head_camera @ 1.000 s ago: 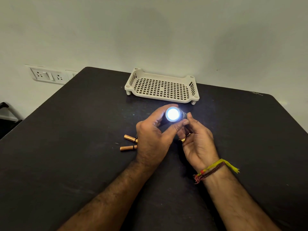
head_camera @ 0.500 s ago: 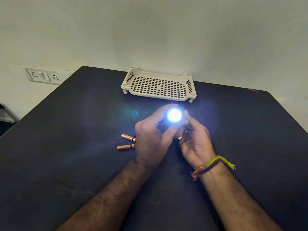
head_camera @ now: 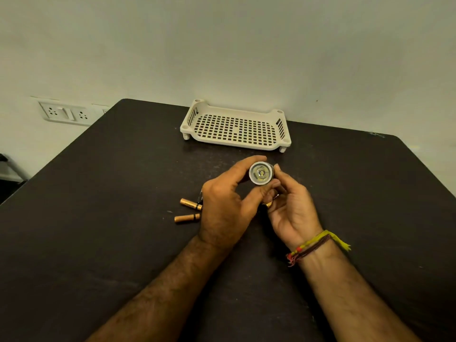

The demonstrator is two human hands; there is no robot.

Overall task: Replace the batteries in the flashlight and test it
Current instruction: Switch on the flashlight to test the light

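Flashlight (head_camera: 261, 173) held above mid-surface, lens toward the camera, unlit. Assembled, with 2 batteries (head_camera: 190, 203) lying loose on the surface (head_camera: 98, 218) just left of the hands, likely the spent ones; swap apparently done, a lit test not visible. Left hand (head_camera: 225, 208) wrapped around the head, grip clenched on it. Right hand (head_camera: 291, 208) palm-up beneath the body, fingers curled on it. Perforated tray (head_camera: 283, 144) at the far edge.

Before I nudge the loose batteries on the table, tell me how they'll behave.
The two batteries are smooth cylinders lying on their sides, so they will probably roll. The table looks flat with no lip; they could run off. Likely rigid.
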